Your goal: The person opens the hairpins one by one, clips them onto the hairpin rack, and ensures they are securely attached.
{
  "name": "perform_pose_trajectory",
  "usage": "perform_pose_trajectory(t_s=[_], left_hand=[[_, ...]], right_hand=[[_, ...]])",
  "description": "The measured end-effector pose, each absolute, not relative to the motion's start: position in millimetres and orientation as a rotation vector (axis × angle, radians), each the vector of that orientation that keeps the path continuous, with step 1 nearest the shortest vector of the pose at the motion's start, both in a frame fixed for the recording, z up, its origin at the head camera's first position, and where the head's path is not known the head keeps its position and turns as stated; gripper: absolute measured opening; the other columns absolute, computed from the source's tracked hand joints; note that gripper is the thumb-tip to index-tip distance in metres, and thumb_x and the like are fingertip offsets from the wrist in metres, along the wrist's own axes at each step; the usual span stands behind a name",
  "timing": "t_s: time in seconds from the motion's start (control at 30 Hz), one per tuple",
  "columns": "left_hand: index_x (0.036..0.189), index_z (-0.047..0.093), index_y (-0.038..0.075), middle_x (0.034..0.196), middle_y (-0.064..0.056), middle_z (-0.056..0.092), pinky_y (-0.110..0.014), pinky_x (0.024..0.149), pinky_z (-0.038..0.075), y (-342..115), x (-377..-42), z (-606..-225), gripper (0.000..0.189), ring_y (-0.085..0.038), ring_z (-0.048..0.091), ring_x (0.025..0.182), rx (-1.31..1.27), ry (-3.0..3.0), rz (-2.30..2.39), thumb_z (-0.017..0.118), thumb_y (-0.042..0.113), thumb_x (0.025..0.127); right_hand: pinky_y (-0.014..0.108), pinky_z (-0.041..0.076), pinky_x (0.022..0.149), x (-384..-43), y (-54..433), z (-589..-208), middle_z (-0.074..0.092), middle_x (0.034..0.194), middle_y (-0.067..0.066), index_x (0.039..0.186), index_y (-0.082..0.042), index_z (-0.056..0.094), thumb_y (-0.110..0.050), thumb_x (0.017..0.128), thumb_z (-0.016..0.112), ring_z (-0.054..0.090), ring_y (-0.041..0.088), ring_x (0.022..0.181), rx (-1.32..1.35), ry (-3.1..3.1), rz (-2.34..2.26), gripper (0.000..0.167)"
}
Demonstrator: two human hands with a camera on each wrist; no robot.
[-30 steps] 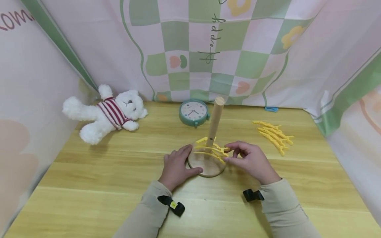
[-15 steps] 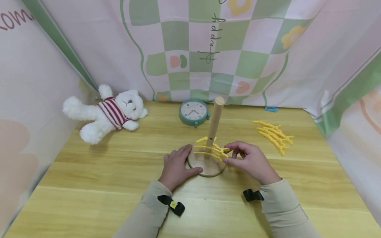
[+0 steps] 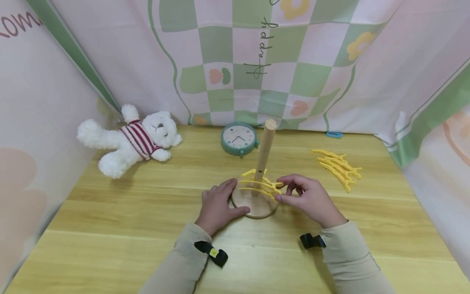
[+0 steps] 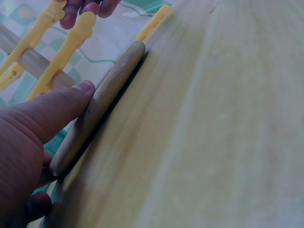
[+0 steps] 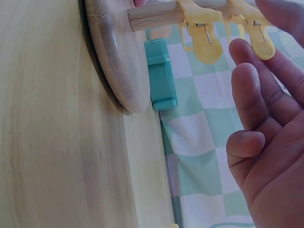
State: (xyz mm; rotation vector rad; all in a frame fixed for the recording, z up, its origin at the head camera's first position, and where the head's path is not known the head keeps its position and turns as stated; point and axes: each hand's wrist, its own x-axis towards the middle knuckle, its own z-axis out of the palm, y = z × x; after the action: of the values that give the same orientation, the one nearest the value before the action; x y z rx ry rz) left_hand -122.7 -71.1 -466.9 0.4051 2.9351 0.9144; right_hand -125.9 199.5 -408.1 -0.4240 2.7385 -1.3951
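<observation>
A wooden stand has a round base [image 3: 253, 206] and an upright post [image 3: 266, 147]. Two yellow spring clips sit round the post low down, one above the other; the lower clip [image 5: 204, 38] is apart from the fingers. My right hand [image 3: 308, 198] pinches the handle end of the upper clip [image 5: 259, 40] between thumb and fingers; the thumb is partly cut off in the right wrist view. My left hand [image 3: 220, 208] holds the left rim of the base, its thumb [image 4: 71, 102] on the top face. The clips' far arms are partly hidden behind the post.
Several more yellow clips [image 3: 339, 167] lie in a pile at the right. Behind the post is a green clock [image 3: 239, 139]. A white teddy bear [image 3: 137, 136] lies at the left. A small blue clip [image 3: 334, 134] is near the curtain [image 3: 279, 81] at the table's back edge.
Over the last second the clip handles by my right fingers shift slightly, then stay still. My left hand and the stand keep their places.
</observation>
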Motion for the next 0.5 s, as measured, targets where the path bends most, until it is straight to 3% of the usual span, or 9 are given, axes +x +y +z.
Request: perform_pose_trajectory(t_s=[0.23, 0.5], left_hand=[[0.152, 0.045, 0.014, 0.155, 0.001, 0.045, -0.048, 0.094, 0.030, -71.1, -122.8, -467.2, 0.093, -0.029, 0.052, 0.122, 0.404, 2.935, 0.915, 0.076, 0.063, 0.078], [0.152, 0.045, 0.016, 0.155, 0.002, 0.045, -0.048, 0.093, 0.030, -70.7, -123.3, -468.6, 0.094, -0.028, 0.053, 0.121, 0.401, 2.934, 0.912, 0.076, 0.064, 0.078]], right_hand=[[0.027, 0.042, 0.070, -125.6, 200.6, -406.5, 0.068, 0.090, -0.003, 0.115, -0.018, 0.072, -0.031, 0.082, 0.085, 0.058, 0.019, 0.079, -0.437, 2.717, -1.388, 0.038], [0.029, 0.041, 0.069, -125.5, 204.3, -404.9, 0.067, 0.084, -0.001, 0.118, -0.015, 0.071, -0.030, 0.081, 0.086, 0.055, 0.018, 0.078, -0.464, 2.714, -1.382, 0.042]])
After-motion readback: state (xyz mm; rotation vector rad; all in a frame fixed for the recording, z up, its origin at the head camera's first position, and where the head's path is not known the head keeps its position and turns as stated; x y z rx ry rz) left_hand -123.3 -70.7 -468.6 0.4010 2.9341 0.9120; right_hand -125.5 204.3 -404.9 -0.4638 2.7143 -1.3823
